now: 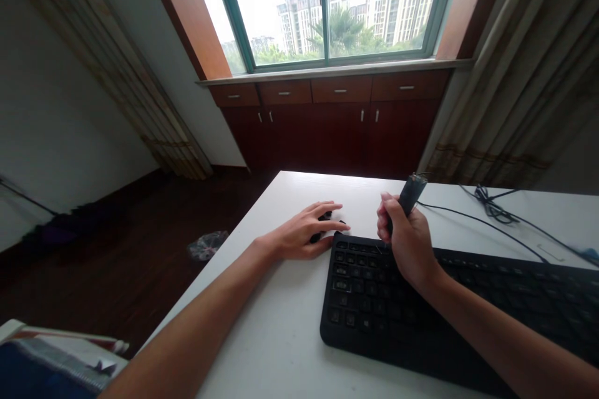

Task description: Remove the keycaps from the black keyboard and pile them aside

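Observation:
A black keyboard (374, 330) lies on the white table, with bare key positions showing at its left end. Wrapped in a fist, my right hand (412, 243) holds a dark-handled keycap puller (412, 193) above the keyboard's upper left part. Thin wire shows at the tool's top end and below the fist, close to the keys. My left hand (309, 230) rests on the table beside the keyboard's upper left corner, fingers spread over small loose black keycaps (325, 217). The fingers partly hide these pieces.
The white table (262, 324) has its left edge beneath my left forearm. Black cables (496, 209) run across its right side. A clear plastic bag (206, 245) lies on the dark floor. Cabinets (322, 137) stand under the window beyond the table.

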The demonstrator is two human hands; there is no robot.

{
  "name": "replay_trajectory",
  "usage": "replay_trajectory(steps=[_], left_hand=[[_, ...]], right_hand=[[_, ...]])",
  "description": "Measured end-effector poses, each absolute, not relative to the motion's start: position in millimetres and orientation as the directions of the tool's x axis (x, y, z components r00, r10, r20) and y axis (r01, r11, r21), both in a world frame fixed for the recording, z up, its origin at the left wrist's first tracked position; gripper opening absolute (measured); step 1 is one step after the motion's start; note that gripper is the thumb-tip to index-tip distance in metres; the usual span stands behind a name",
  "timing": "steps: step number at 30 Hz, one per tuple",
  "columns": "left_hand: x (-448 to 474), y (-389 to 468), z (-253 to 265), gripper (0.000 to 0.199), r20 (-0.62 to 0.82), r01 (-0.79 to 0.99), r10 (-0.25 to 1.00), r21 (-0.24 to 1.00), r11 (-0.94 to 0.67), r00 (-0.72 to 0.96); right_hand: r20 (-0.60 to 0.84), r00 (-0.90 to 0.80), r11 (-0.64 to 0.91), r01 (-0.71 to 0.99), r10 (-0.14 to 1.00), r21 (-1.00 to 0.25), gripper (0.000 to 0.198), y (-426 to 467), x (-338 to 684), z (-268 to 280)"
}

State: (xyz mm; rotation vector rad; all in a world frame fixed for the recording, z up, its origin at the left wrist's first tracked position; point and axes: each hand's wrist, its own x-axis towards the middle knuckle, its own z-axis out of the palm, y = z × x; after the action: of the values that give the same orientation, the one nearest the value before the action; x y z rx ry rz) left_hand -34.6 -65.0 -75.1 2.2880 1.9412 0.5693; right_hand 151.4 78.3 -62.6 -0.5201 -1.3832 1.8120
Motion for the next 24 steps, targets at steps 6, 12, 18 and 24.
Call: replay_trajectory(steps=[6,12,18,24], left_hand=[[-37.5,-58.7,-80.3,0.023,0.302,0.889,0.953,0.427,-0.168,0.036],[-50.4,-41.0,-88.7,0.018,0.367,0.906,0.923,0.421,-0.051,-0.118],[-63.2,-29.8,-91.0,0.013,0.401,0.924,0.9,0.382,0.008,-0.173],[-63.2,-31.2,-89.2,0.028,0.399,0.928,0.908,0.37,-0.035,-0.125]], right_hand=[[0.118,-0.62,-0.124,-0.333,0.776,-0.935,0.036,78.9,150.3,-65.4],[0.108,-0.627,-0.126,-0.318,0.771,-0.94,0.038,78.4,150.4,-65.3],[0.091,-0.631,-0.15,-0.319,0.77,-0.936,0.036,77.7,150.9,-64.8],[0.106,-0.641,-0.157,-0.339,0.76,-0.928,0.039,80.5,149.3,-61.6]])
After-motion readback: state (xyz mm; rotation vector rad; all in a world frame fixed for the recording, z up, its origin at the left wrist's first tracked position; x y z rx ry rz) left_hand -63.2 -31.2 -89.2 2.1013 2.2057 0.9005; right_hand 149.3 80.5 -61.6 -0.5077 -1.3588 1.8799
